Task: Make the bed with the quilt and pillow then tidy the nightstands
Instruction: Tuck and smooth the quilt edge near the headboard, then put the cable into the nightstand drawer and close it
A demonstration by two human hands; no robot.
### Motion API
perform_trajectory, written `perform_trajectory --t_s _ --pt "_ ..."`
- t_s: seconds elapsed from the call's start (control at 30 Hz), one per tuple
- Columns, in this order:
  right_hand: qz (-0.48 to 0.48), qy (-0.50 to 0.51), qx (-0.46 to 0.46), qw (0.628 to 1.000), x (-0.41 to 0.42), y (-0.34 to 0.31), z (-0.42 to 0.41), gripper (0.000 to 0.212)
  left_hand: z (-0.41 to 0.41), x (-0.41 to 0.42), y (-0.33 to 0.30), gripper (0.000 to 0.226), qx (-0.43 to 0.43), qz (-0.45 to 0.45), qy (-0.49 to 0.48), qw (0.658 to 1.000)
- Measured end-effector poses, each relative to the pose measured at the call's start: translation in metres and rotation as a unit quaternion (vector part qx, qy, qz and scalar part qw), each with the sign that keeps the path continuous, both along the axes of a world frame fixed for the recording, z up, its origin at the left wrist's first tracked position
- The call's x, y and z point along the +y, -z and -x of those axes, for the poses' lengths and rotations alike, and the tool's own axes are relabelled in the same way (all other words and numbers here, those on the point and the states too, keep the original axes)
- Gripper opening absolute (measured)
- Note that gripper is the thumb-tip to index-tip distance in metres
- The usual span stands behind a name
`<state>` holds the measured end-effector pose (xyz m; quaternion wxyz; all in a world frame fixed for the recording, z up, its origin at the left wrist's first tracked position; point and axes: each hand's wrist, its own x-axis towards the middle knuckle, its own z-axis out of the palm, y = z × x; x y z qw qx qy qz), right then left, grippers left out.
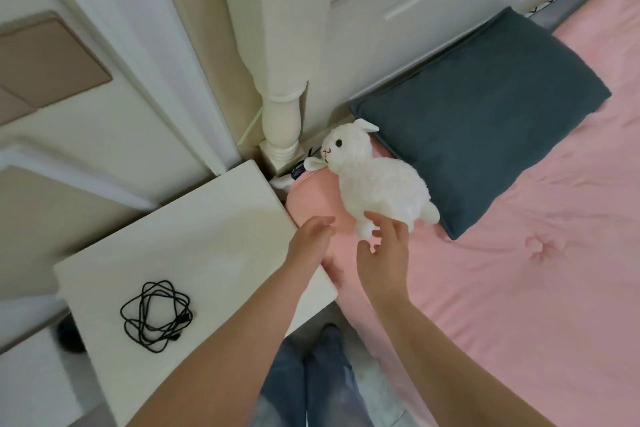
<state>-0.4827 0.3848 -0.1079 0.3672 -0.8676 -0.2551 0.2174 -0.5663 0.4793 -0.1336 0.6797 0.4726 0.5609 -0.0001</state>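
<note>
Right hand [384, 255]: fingers spread, touching the toy lamb's [372, 180] rear foot, clamped on nothing.
Left hand [310, 239]: open, empty, just beside it.
Pillow [485, 107]: beyond the lamb.

Place: home bedroom
Evidence: pink quilt [502, 288], dark pillow [485, 121], white headboard [398, 10], nightstand [194, 253], plush lamb [374, 184]

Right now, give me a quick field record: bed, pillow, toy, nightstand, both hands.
bed: pink quilt spread flat over it
pillow: dark teal pillow on the quilt by the white headboard
toy: fluffy white plush lamb lying on the quilt, overlapping the pillow's corner
nightstand: white top holding a coiled black cable
left hand: open, empty, over the nightstand edge
right hand: open, fingertips at the lamb's rear
</note>
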Motion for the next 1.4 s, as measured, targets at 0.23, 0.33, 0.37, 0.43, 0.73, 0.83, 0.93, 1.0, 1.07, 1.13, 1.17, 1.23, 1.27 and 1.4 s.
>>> perform_trajectory --t_s 0.23,0.33,0.37,0.43,0.73,0.83,0.93,1.0,1.07,1.13,1.17,1.23,1.27,1.4 --pt "0.021 -0.074 0.034 0.996 0.007 -0.004 0.021 0.034 0.057 -0.016 -0.001 0.024 0.068 -0.013 -0.085 0.994" --pt "0.038 -0.128 0.037 0.99 0.008 -0.011 0.033 0.03 0.081 -0.025 -0.004 0.016 0.084 0.002 -0.145 0.986" --pt "0.041 -0.14 0.038 0.989 0.008 -0.014 0.036 0.029 0.087 -0.027 -0.006 0.015 0.083 0.004 -0.156 0.984" --pt "0.048 -0.162 0.045 0.985 0.009 -0.016 0.048 0.028 0.104 -0.033 -0.01 0.014 0.068 0.005 -0.169 0.983" --pt "0.114 -0.243 0.039 0.963 -0.004 0.004 0.124 0.027 0.22 -0.076 0.005 0.013 0.085 0.008 -0.191 0.978" --pt "0.144 -0.274 0.04 0.95 -0.016 0.013 0.151 0.028 0.256 -0.097 0.014 0.013 0.094 0.018 -0.195 0.976" --pt "0.19 -0.304 0.045 0.932 -0.034 0.023 0.178 0.031 0.289 -0.121 0.021 0.013 0.09 0.033 -0.202 0.975" --pt "0.224 -0.325 0.044 0.918 -0.049 0.03 0.198 0.031 0.314 -0.137 0.026 0.012 0.089 0.046 -0.192 0.976" --pt "0.268 -0.347 0.029 0.898 -0.065 0.04 0.212 0.026 0.333 -0.149 0.032 0.012 0.093 0.058 -0.169 0.979" --pt "0.329 -0.374 0.006 0.867 -0.081 0.053 0.221 0.026 0.346 -0.16 0.04 0.011 0.088 0.069 -0.164 0.98" --pt "0.361 -0.389 0.006 0.847 -0.087 0.058 0.224 0.026 0.349 -0.165 0.042 0.013 0.081 0.074 -0.166 0.98" --pt "0.427 -0.444 0.001 0.787 -0.101 0.07 0.231 0.024 0.358 -0.175 0.049 0.019 0.069 0.081 -0.167 0.98" --pt "0.453 -0.477 -0.008 0.753 -0.107 0.077 0.233 0.027 0.362 -0.181 0.056 0.021 0.068 0.082 -0.163 0.981" --pt "0.488 -0.553 -0.023 0.675 -0.12 0.101 0.24 0.042 0.372 -0.197 0.088 0.021 0.062 0.067 -0.143 0.986"
